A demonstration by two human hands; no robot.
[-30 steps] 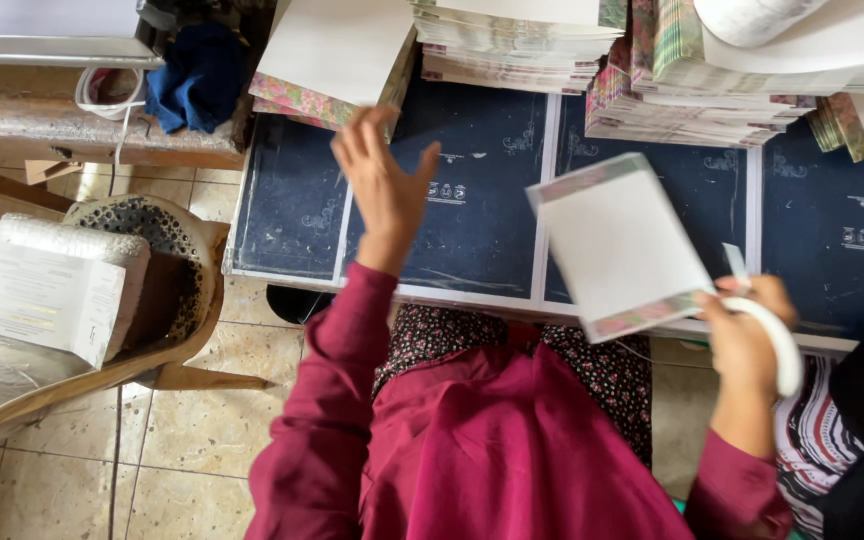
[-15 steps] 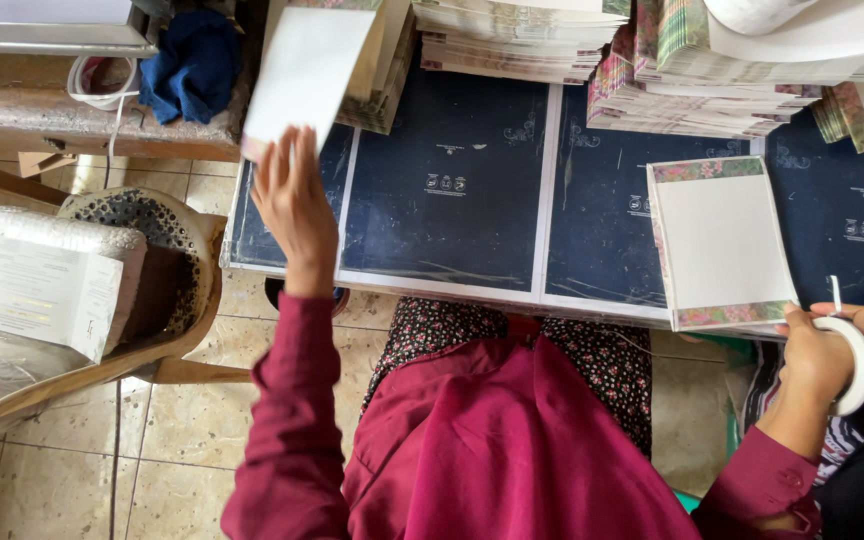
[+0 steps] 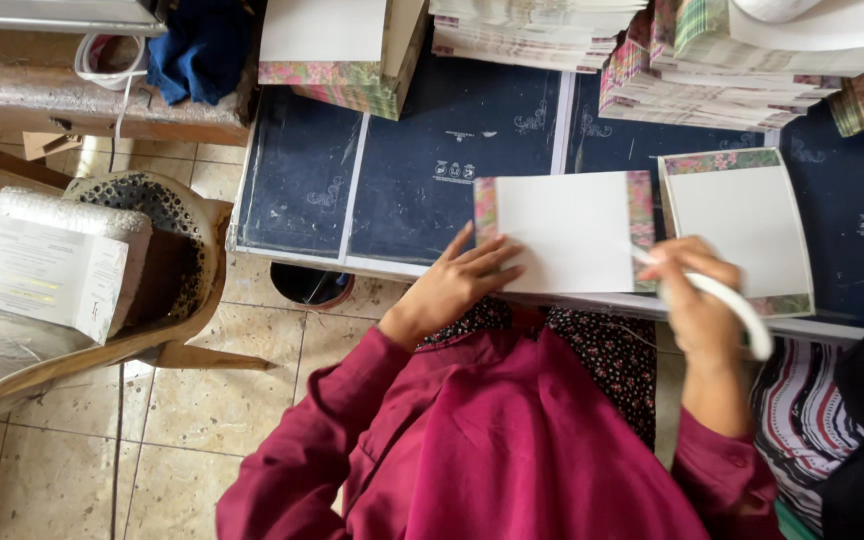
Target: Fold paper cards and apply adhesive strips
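at the near edge of the dark blue table (image 3: 422, 130), a white card with floral borders (image 3: 567, 232) lies flat, its lower part reaching the table's front rim. the left hand (image 3: 457, 285) rests on the card's lower left corner, fingers spread and pressing down rather than gripping. the right hand (image 3: 697, 300) is closed around a white curved tool (image 3: 737, 310), held against the card's right floral edge. just beside the card on the right lies a second white sheet with a floral border (image 3: 742, 225), touching or nearly touching it. stacks of similar floral-edged sheets (image 3: 702, 75) stand along the far side of the table, and another stack (image 3: 337, 50) sits at the far left corner. left of the table, a plastic chair (image 3: 152, 290) holds a wrapped bundle with a paper label (image 3: 42, 265).
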